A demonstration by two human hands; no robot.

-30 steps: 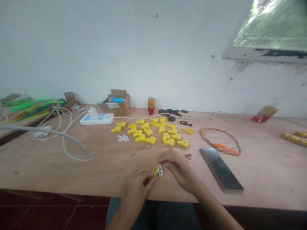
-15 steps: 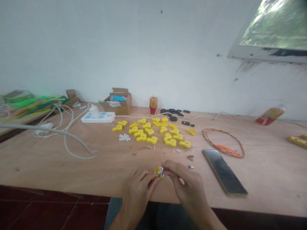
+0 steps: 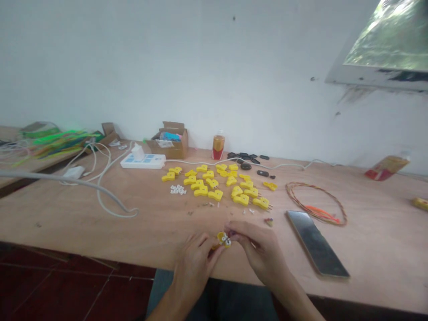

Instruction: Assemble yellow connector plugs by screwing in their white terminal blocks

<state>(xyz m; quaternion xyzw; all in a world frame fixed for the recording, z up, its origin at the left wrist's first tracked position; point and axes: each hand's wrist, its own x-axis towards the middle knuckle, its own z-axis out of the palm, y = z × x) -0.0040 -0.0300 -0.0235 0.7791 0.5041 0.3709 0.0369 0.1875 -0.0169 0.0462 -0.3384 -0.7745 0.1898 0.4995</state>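
Note:
A yellow plug connector (image 3: 220, 236) is held near the table's front edge, its inside exposed with small white and metallic parts showing. My left hand (image 3: 197, 258) pinches it from the left between thumb and fingers. Close against its right side, my right hand (image 3: 257, 247) has its fingertips pressed together over the white parts. Something small and dark reddish shows at those fingertips, too small to name. Beyond the hands lie several yellow connectors (image 3: 240, 199), some with metal pins sticking out, and a little pile of white plastic pieces (image 3: 178, 189).
A phone (image 3: 317, 243) lies right of my right hand, with a coiled wire (image 3: 316, 211) behind it. Tiny red-tipped parts (image 3: 268, 221) lie nearby. Farther back are a power strip (image 3: 143, 161), a cardboard box (image 3: 177, 147), a bottle (image 3: 218, 147) and black pieces (image 3: 245, 166).
The view has shifted slightly, so the table items sit farther right. The connector is tilted a little differently in my fingers. A small blue-and-white part beside my right hand no longer shows.

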